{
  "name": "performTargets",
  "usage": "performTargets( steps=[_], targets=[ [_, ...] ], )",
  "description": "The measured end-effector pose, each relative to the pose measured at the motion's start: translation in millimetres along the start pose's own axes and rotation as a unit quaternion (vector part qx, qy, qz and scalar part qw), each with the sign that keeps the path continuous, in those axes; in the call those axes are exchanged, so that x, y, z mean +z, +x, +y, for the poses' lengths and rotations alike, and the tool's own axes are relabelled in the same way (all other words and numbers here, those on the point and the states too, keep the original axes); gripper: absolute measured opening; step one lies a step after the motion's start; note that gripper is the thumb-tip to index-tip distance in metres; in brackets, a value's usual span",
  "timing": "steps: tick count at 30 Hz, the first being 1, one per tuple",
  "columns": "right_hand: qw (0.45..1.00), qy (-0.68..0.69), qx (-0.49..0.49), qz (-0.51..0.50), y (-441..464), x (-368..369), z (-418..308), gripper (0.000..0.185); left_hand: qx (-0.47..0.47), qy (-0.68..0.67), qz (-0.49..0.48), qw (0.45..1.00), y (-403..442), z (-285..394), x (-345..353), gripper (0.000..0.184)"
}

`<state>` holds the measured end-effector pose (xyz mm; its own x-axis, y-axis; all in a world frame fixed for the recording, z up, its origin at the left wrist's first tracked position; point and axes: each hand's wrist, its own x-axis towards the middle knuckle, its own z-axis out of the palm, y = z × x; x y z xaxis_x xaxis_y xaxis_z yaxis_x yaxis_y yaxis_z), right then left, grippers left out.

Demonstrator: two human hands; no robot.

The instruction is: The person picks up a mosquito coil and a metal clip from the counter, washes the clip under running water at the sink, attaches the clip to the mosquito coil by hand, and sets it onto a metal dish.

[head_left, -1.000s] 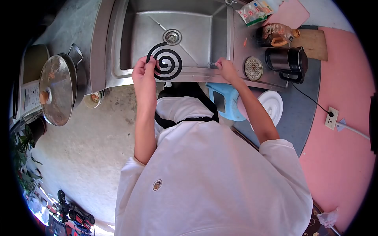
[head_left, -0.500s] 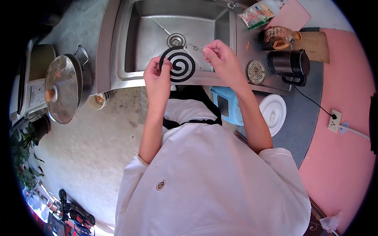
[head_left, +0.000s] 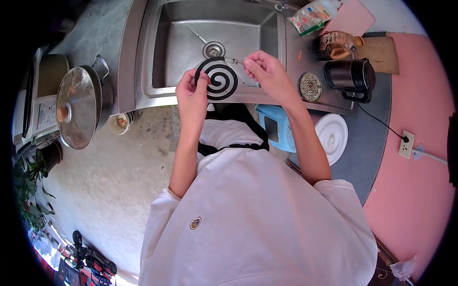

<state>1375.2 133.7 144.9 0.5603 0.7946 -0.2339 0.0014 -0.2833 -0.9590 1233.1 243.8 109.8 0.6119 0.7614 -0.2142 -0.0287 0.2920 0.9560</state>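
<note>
My left hand point(head_left: 192, 94) pinches the left side of a black spiral coil point(head_left: 232, 82), held flat over the front rim of the steel sink point(head_left: 191, 40). My right hand point(head_left: 267, 71) has its thumb and fingers closed on a thin metal wire piece point(head_left: 233, 60). The wire's left end meets the outer tip of the coil; whether it grips the tip is too small to tell. To the right of my right hand, a round tin with a perforated top point(head_left: 310, 87) rests on the steel counter point(head_left: 295, 62).
A black kettle point(head_left: 343, 76), a brown bottle point(head_left: 329, 46), a white-green packet point(head_left: 307, 20) and a cutting board point(head_left: 381, 53) stand right. Below are a blue stool point(head_left: 281, 128) and white lid point(head_left: 331, 138). A lidded pot point(head_left: 78, 105) is left.
My right hand has moved left and up from the sink's front edge, bringing the wire to the coil's tip. The coil and my left hand have shifted slightly right.
</note>
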Motion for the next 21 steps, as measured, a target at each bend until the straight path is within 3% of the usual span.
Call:
performTargets(
  steps=[21],
  targets=[
    [1.0,0.004,0.008,-0.012,1.4,0.2,3.9,0.021,-0.014,-0.007,-0.008,1.0,0.1,-2.4,-2.0,0.011]
  ],
)
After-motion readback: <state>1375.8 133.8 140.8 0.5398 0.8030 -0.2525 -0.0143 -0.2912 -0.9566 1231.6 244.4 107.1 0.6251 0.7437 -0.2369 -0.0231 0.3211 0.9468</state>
